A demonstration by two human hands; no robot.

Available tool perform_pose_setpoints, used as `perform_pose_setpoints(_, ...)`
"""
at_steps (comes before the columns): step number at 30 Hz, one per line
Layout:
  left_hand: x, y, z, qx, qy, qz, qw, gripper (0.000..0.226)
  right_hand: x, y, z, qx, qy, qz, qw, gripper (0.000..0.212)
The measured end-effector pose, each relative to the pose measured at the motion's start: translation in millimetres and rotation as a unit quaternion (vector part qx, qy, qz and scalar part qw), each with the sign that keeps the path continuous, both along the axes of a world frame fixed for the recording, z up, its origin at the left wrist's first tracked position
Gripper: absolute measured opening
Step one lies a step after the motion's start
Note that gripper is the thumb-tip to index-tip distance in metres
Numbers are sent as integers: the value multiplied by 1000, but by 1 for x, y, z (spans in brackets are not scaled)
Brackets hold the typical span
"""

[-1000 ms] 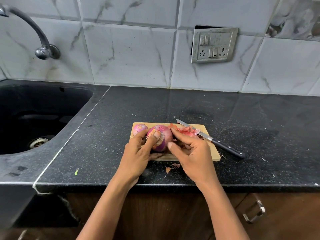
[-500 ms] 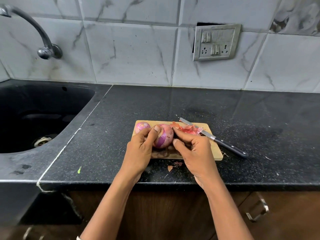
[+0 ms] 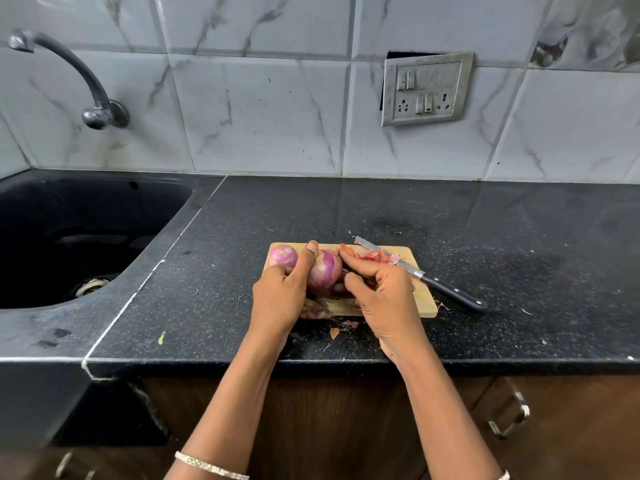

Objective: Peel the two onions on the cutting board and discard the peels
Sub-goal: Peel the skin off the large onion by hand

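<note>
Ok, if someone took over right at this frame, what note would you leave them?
Left hand grips the big onion over the board. Right hand pinches at that onion's right side, apparently picking at skin.
Small onion sits at the board's far left corner and looks peeled. Peels are piled at the board's far edge, by the knife blade. A few scraps lie on the counter in front of the board.
Done: most skin seems off. Left: finish the big onion, then gather and discard all peels.
</note>
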State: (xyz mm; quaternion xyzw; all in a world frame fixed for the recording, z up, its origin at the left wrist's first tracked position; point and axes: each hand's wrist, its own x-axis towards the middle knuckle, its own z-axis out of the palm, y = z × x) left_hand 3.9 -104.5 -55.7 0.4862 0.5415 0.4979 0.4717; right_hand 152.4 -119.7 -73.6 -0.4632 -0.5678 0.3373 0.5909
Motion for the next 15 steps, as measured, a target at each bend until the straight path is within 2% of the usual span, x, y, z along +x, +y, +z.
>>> perform_pose_setpoints(3, 2, 1, 1, -19, -28, 2, 999, 53, 1, 2, 0, -8, 22, 6, 1000, 34)
perform_pose_setpoints(7, 2, 3, 1, -28, -40, 11, 999, 46, 0, 1, -1, -12, 40, 27, 999, 47)
perform_pose_setpoints(12, 1, 7, 0, -55, -24, 26, 998, 67, 4, 0, 1, -24, 54, 45, 997, 45)
perform_pose_setpoints(15, 1, 7, 4, -71, -69, 6, 995, 59, 4, 0, 3, -25, 52, 41, 998, 40)
